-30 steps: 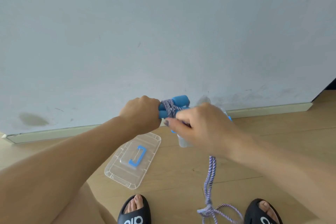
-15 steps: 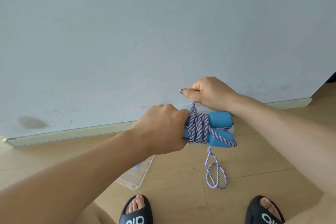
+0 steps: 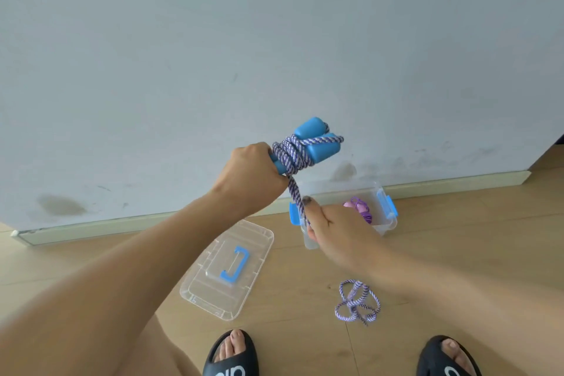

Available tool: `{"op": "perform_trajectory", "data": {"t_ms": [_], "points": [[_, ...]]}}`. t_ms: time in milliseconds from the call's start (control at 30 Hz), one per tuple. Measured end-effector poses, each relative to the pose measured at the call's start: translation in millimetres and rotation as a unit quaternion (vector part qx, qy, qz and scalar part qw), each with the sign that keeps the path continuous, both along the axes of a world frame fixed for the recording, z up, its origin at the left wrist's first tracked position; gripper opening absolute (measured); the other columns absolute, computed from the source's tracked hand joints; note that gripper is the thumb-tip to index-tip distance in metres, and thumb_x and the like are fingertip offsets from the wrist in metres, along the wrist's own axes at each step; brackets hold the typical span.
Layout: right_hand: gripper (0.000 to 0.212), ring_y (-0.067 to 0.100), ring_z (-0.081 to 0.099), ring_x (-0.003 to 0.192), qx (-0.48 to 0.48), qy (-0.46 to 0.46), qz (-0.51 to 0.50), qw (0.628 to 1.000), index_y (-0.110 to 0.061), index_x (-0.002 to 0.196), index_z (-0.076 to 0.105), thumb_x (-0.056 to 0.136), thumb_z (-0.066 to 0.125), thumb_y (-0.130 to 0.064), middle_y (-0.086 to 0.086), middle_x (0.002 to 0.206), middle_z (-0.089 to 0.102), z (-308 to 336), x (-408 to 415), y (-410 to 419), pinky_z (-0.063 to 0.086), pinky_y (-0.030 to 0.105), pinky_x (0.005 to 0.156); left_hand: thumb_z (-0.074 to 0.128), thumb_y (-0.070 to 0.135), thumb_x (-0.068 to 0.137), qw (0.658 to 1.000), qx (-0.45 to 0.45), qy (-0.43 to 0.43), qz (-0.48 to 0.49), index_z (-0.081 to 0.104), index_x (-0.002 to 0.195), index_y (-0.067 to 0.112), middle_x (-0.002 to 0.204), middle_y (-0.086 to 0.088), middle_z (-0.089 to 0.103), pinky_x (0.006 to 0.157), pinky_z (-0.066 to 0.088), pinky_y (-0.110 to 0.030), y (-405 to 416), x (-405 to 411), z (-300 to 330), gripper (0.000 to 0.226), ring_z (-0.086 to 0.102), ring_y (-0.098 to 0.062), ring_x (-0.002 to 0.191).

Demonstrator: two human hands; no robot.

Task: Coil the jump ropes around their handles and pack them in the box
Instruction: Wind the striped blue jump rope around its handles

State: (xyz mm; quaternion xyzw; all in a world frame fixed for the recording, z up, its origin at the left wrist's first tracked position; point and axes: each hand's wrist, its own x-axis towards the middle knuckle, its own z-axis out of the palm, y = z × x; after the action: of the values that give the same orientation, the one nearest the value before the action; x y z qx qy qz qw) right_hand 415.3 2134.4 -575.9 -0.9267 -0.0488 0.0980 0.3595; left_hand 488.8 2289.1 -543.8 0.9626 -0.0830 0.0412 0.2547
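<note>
My left hand [image 3: 251, 175] grips the two blue handles [image 3: 317, 143] of a jump rope, held up in front of the wall. Several turns of the purple-and-white rope [image 3: 291, 154] wrap the handles. One strand runs down from the coil into my right hand [image 3: 332, 230], which pinches it tight. The loose rope end [image 3: 357, 302] hangs in loops below my right arm, above the floor. A clear box [image 3: 387, 217] with blue latches stands by the wall, with a pink and purple jump rope [image 3: 360, 209] inside it.
The box's clear lid [image 3: 259, 241] with a blue handle lies on the wooden floor to the left of the box. My feet in black slippers [image 3: 232, 357] are at the bottom. A pale wall with a skirting board [image 3: 457, 181] is right behind.
My right hand came from above the handles down to below them, pulling the rope taut. My left hand lifted and tilted the handles up. The box came into view.
</note>
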Motion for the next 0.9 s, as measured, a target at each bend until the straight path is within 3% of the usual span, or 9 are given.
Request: {"op": "perform_trajectory", "data": {"t_ms": [167,267,367,467,600,700,900], "points": [[0.060,0.026,0.051,0.057,-0.069,-0.116,0.040,0.990,-0.018,0.052,0.034,0.101,0.023,-0.052,0.001,0.052,0.044,24,-16,1,0.046,0.041,0.061,0.056,0.018,0.080,0.992,0.125,0.007,-0.035,0.044,0.090,0.013,0.074,-0.003,0.052,0.047,0.036,-0.029,-2,-6,-9,0.017,0.049,-0.018,0.058],[0.058,0.015,0.038,0.047,-0.109,-0.176,0.086,0.975,-0.020,0.052,0.030,0.101,0.032,-0.051,-0.003,0.046,0.036,39,-20,-5,0.035,0.036,0.052,0.052,0.017,0.082,0.981,0.183,-0.015,-0.067,0.040,0.091,0.013,0.069,-0.001,0.045,0.046,0.030,-0.030,-5,-10,-6,0.016,0.044,-0.017,0.055],[0.060,0.015,0.031,0.040,-0.151,-0.227,0.104,0.957,-0.016,0.051,0.030,0.099,0.041,-0.050,0.000,0.040,0.028,55,-17,-6,0.023,0.030,0.045,0.048,0.020,0.085,0.965,0.233,-0.034,-0.114,0.038,0.092,0.013,0.068,0.002,0.042,0.049,0.030,-0.030,-11,-19,-9,0.014,0.042,-0.018,0.054],[0.061,0.019,0.035,0.038,-0.160,-0.249,0.063,0.953,-0.010,0.054,0.038,0.097,0.043,-0.051,0.006,0.038,0.030,71,4,-13,0.025,0.033,0.045,0.046,0.025,0.088,0.947,0.271,-0.077,-0.157,0.046,0.109,0.015,0.072,0.005,0.042,0.057,0.036,-0.032,-22,-29,-10,0.024,0.046,-0.024,0.062],[0.063,0.021,0.028,0.048,-0.176,-0.269,0.055,0.946,-0.006,0.058,0.034,0.094,0.049,-0.055,0.004,0.044,0.027,82,29,-24,0.025,0.033,0.050,0.049,0.033,0.084,0.943,0.259,-0.106,-0.179,0.043,0.113,0.017,0.062,0.006,0.034,0.056,0.032,-0.031,-27,-40,-5,0.034,0.042,-0.026,0.059],[0.062,0.020,0.039,0.051,-0.200,-0.241,0.066,0.947,-0.009,0.059,0.054,0.090,0.049,-0.062,0.003,0.046,0.039,84,40,-29,0.032,0.031,0.052,0.054,0.035,0.077,0.947,0.231,-0.102,-0.198,0.043,0.097,0.018,0.062,0.005,0.040,0.053,0.029,-0.032,-24,-49,-1,0.028,0.044,-0.027,0.058],[0.066,0.014,0.028,0.042,-0.141,-0.193,0.072,0.968,-0.013,0.048,0.036,0.089,0.054,-0.062,-0.004,0.037,0.034,83,52,-38,0.024,0.031,0.048,0.059,0.029,0.076,0.952,0.113,-0.100,-0.266,0.042,0.082,0.018,0.061,0.004,0.048,0.051,0.042,-0.040,-8,-50,3,0.021,0.048,-0.026,0.058]]}}
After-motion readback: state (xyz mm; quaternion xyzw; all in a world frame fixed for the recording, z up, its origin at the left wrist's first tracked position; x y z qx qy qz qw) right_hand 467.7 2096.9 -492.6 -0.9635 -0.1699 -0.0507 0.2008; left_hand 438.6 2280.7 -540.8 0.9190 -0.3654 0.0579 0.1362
